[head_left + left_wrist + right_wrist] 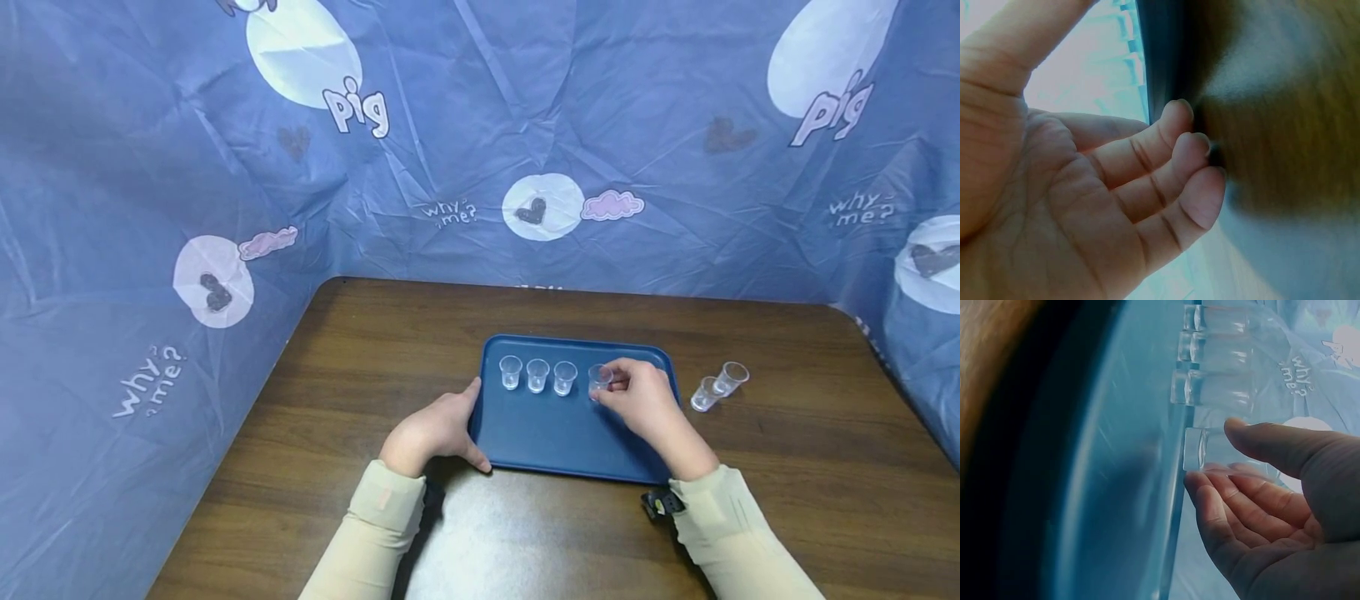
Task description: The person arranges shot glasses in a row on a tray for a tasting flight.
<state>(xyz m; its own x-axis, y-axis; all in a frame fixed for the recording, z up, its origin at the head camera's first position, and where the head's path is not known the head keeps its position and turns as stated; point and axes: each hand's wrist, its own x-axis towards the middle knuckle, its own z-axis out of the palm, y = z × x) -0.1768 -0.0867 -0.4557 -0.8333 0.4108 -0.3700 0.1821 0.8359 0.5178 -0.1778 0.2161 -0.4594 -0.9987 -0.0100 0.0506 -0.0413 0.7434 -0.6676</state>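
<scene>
A blue rectangular tray (pixel 555 437) lies on the wooden table. My left hand (pixel 435 425) rests at its left side, thumb at the near corner and fingers reaching along the edge; the left wrist view shows the palm with slightly bent fingers. Over the tray's right part, my right hand (pixel 648 400) pinches a clear shot glass (pixel 1194 449) between thumb and fingers. This glass is upright, its base close to the tray surface. Left of it, three similar shot glasses (pixel 537 377) stand in a row along the tray's far side.
Right of the tray, two more clear shot glasses (pixel 703 394) are on the table (pixel 795 450), close together and overlapping in the head view. A blue printed cloth (pixel 450 167) hangs behind the table and along its sides.
</scene>
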